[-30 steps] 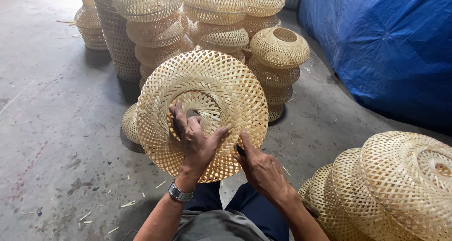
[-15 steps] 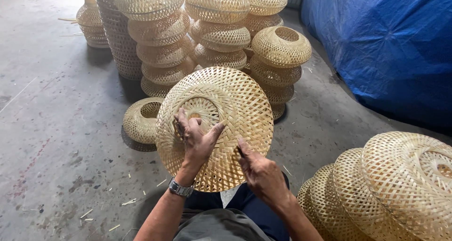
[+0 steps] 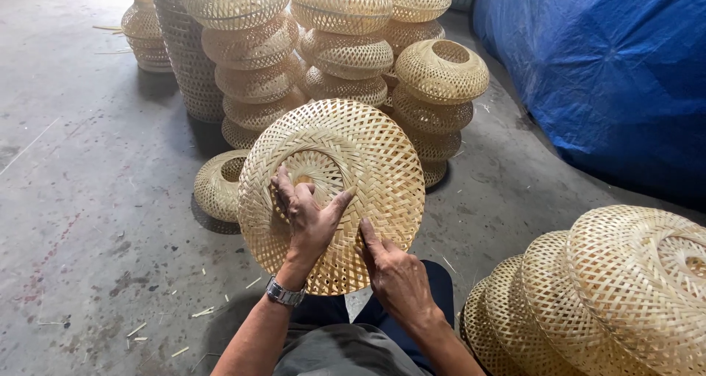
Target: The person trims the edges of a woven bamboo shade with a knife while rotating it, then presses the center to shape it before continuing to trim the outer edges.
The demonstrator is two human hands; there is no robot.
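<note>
A round woven bamboo shade (image 3: 368, 163) stands tilted on my lap, its flat lattice face toward me. My left hand (image 3: 305, 214), a metal watch on its wrist, lies spread on the face with fingers hooked at the small centre hole. My right hand (image 3: 393, 273) presses the shade's lower right rim, thumb against the weave; whether it holds a small tool is unclear.
Stacks of similar woven shades (image 3: 346, 52) stand just beyond on the concrete floor. One small shade (image 3: 217, 185) lies alone to the left. More shades (image 3: 625, 288) lean in a row at lower right. A blue tarpaulin (image 3: 610, 74) covers the upper right. Bamboo slivers litter the floor.
The shade has shifted a little to the right and turned under my hands, uncovering the small shade on the floor behind it. Both hands stay on its face.
</note>
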